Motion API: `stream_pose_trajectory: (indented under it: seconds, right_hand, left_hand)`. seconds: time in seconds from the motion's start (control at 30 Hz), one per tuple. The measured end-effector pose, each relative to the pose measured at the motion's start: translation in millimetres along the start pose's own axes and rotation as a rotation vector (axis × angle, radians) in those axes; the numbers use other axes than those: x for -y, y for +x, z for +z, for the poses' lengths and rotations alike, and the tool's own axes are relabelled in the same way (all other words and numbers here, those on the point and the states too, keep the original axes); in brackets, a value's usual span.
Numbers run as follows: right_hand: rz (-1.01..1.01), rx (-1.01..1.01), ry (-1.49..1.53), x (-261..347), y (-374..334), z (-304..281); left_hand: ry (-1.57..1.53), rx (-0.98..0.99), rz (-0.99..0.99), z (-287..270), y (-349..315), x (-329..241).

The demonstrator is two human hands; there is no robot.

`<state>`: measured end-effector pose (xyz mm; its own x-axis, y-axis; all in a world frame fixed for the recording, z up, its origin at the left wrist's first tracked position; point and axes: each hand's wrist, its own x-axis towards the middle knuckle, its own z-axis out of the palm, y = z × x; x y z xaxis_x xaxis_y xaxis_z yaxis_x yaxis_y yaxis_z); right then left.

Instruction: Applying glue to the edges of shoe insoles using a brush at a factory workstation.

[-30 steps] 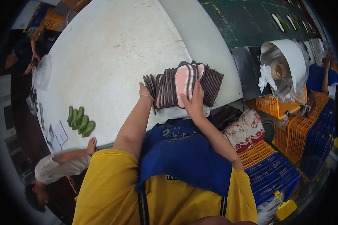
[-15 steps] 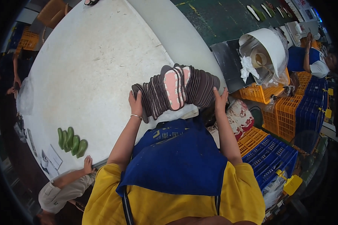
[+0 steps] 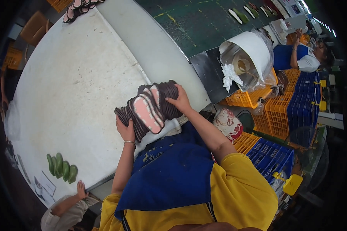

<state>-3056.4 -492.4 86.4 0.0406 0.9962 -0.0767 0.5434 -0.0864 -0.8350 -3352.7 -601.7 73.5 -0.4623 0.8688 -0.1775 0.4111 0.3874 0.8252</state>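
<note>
A tight row of dark shoe soles, standing on edge, is squeezed between my two hands near the table's front edge. Pink faces with white patches show on a couple of soles in the middle, and one pink-faced sole leans toward me. My left hand presses on the left end of the row, thumb on the near side. Around the right end wraps my right hand, with its thumb over the near side and the fingers partly hidden behind the soles.
The white table spreads left and ahead. Green shoe lasts lie near a co-worker's hand. More pink-and-dark soles are piled at the far end. Yellow crates and blue crates stand right, below a white roll.
The row of soles is pressed shorter and tilted, its right end raised away from me. My right hand has moved inward with it. The head view has turned, bringing the far pile into sight.
</note>
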Motion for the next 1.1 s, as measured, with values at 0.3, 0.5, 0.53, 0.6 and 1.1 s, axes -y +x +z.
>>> stream_pose_trajectory:
  seconds: [0.3, 0.5, 0.53, 0.6, 1.1]
  right_hand:
    - [-0.088, 0.282, 0.105, -1.8, 34.8, -2.4]
    - [-0.221, 0.389, 0.133, -26.5, 70.8, -80.5]
    - [-0.191, 0.421, 0.11, -26.3, 78.9, -97.1]
    - [-0.211, 0.46, 0.09, -30.0, 90.2, -116.9]
    - [-0.106, 0.736, 0.576, -14.0, 95.0, -174.3]
  left_hand:
    - [-0.191, -0.375, -0.253, 14.4, -46.1, -4.8]
    - [-0.599, -0.526, -0.212, 51.9, -46.4, -70.6]
    - [0.029, -0.409, -0.087, 58.1, -47.3, -76.3]
    - [0.353, -0.436, 0.017, 97.5, -53.5, -95.4]
    - [-0.136, 0.265, 0.197, 240.9, -46.7, -249.6]
